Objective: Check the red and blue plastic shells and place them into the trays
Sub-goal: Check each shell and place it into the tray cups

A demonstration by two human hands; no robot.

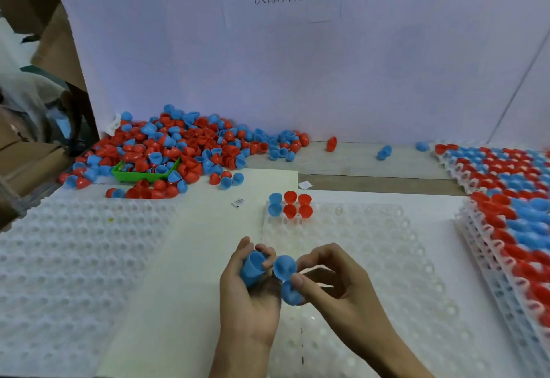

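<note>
Left hand (253, 285) grips 1 blue shell (253, 267) (opening up); right hand (330, 279) pinches 2 others (285, 267).

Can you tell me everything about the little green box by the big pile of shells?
The green box is a small, shallow tray of bright green plastic with thin, outward-sloping walls. It sits flat at the left rear of the table, tucked into the front edge of the shell pile. Red and blue shells lie inside it and crowd against its sides, hiding much of its rim. Neither hand touches it.
</note>
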